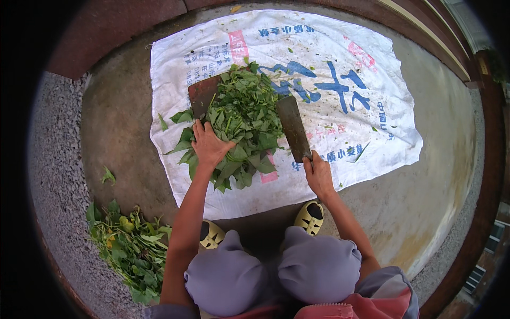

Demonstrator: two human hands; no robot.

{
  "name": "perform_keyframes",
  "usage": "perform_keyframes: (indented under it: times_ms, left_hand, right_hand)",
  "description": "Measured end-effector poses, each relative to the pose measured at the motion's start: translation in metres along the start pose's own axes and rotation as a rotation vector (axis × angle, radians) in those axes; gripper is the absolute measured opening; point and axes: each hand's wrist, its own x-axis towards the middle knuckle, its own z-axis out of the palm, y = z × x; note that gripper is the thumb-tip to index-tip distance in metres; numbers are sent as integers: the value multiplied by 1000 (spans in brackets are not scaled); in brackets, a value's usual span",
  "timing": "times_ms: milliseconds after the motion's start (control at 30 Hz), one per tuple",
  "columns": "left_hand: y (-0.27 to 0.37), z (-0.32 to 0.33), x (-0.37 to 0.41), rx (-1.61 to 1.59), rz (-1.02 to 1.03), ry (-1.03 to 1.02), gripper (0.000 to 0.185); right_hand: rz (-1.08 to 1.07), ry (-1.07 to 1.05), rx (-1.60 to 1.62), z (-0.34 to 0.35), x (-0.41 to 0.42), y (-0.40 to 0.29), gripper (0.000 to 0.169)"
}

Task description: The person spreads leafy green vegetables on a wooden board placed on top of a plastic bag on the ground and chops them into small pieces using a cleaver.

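A heap of cut green leaves and stems lies on a dark red board, whose left corner shows; the rest of the board is hidden. Beneath them a white woven sack with blue and pink printing is spread flat. My left hand rests with fingers spread on the leaves at the heap's left side. In my right hand is the handle of a broad cleaver, its dark blade just right of the heap and pointing away from me. Small leaf scraps are scattered over the sack.
A pile of uncut leafy vines lies at the lower left, beside gravel. A loose leaf is on the concrete floor. My yellow shoes stand at the sack's near edge. A reddish-brown wall base runs behind the sack.
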Motion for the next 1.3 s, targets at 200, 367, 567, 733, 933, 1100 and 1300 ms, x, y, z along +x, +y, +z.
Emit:
perform_keyframes:
  times_ms: [200, 367, 567, 733, 933, 1100, 1300]
  left_hand:
    - [17, -5, -16, -77, 16, 144, 70]
    - [18, -27, -14, -92, 132, 394, 69]
    - [32, -40, -23, 60, 397, 511, 65]
    - [30, -27, -16, 216, 553, 452, 66]
    - [45, -16, 11, 438, 570, 270, 52]
    - [42, -18, 32, 443, 546, 159, 54]
    - [52, -18, 43, 451, 562, 112, 53]
  right_hand:
    - [114, -92, 15, 7, -62, 16, 20]
    - [162, -178, 243, 23, -67, 3, 22]
    - [335, -400, 625, 33, -13, -49, 27]
    - [296, -347, 556, 19, 9, -69, 20]
    - [-134, 3, 214, -29, 43, -88, 20]
    - [-456, 221, 335, -34, 85, -151, 15]
    - [-372, 9, -245, 55, 125, -63, 14]
